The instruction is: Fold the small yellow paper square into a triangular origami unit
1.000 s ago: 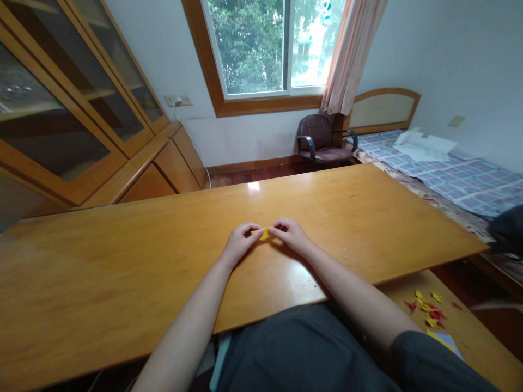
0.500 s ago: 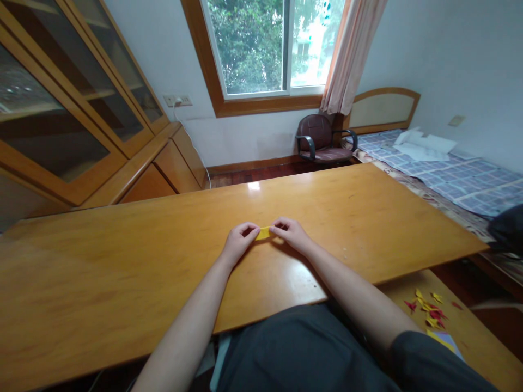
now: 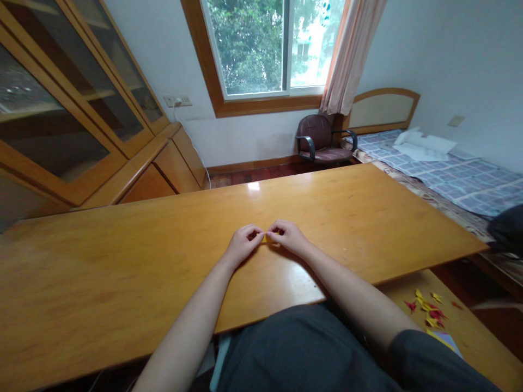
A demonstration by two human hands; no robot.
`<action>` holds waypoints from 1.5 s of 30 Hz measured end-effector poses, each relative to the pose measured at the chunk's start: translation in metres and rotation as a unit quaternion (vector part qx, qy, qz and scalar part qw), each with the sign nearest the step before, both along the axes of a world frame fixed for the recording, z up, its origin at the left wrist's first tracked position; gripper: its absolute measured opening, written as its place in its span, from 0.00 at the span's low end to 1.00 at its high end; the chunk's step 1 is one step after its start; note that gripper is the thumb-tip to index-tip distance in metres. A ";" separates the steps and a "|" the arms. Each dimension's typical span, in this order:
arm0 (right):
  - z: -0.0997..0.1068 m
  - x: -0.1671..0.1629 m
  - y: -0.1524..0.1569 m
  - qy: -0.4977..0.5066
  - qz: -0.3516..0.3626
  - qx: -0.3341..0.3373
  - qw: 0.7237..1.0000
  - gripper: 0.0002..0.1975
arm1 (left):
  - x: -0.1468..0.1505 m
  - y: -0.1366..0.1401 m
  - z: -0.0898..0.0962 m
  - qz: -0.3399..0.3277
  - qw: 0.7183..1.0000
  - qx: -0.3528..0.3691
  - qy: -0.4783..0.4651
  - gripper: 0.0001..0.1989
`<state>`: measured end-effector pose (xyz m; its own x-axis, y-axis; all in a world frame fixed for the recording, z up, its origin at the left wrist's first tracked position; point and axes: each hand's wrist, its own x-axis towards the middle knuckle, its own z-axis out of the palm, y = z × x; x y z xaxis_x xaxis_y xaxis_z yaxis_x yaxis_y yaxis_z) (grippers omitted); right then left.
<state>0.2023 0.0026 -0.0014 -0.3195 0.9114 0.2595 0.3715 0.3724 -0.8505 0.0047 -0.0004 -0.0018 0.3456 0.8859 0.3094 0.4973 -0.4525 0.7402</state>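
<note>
Over the wooden table, a small piece of yellow paper is pinched between my two hands, mostly hidden by the fingers. My left hand closes thumb and fingertips on its left side. From the other side, my right hand grips it the same way, and the fingertips of both hands nearly meet. How the paper is folded cannot be made out.
On a lower surface at the right lie several red and yellow folded paper figures beside a stack of paper. Beyond the table stand an armchair, a bed and a glass-door cabinet.
My hands have drawn closer together along the yellow paper, so less of it shows between them. Both remain over the same spot on the table.
</note>
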 end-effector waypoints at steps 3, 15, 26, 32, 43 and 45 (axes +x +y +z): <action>-0.002 0.002 0.001 0.012 -0.011 -0.006 1.000 0.07 | -0.002 0.001 -0.001 0.012 1.000 -0.011 -0.018 0.10; -0.009 0.008 0.009 0.148 -0.067 -0.099 0.982 0.12 | -0.008 0.005 -0.004 0.064 0.983 -0.113 -0.129 0.12; -0.004 0.003 0.004 0.030 0.001 -0.022 0.999 0.11 | -0.008 0.005 -0.007 0.055 0.987 -0.095 -0.119 0.11; -0.004 0.002 0.003 0.015 0.016 -0.019 1.000 0.11 | -0.004 0.003 -0.002 0.027 0.992 -0.085 -0.089 0.11; -0.002 0.006 0.002 0.034 0.010 -0.011 0.999 0.10 | -0.002 0.000 0.002 0.033 0.993 -0.083 -0.080 0.11; -0.004 0.007 0.003 0.051 -0.005 -0.016 0.999 0.10 | -0.003 0.000 0.002 0.040 0.990 -0.092 -0.096 0.11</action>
